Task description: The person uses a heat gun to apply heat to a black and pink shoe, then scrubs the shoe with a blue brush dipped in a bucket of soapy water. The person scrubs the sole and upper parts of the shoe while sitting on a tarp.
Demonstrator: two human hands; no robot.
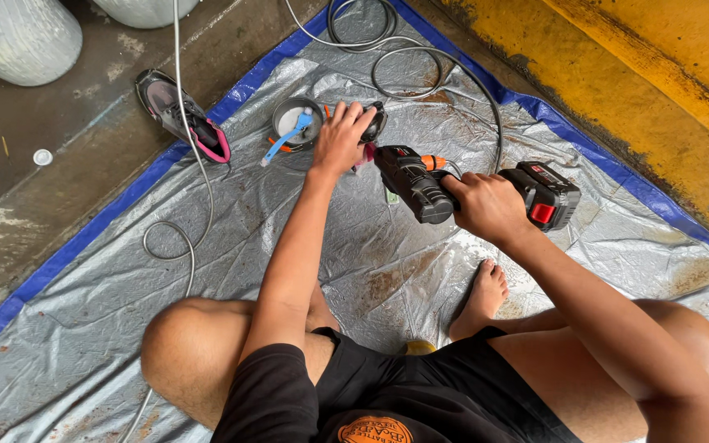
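Observation:
My right hand (486, 207) grips the handle of a black cordless drill (420, 184) with a red-and-black battery pack (547, 194); the drill's nose points away from me toward my left hand. My left hand (340, 138) reaches forward and rests, fingers curled, on a small dark part (373, 121) lying on the silver tarp (207, 271). Just left of that hand stands a round grey tub (293, 117) with a blue-handled brush (289, 138) leaning in it. What the left hand covers is partly hidden.
I sit on the tarp with knees spread and one bare foot (479, 297) forward. Grey cables (420, 61) loop across the far tarp and down the left side. A grey-and-pink shoe (182, 115) lies on wet concrete. A yellow rusted wall (642, 74) borders the right.

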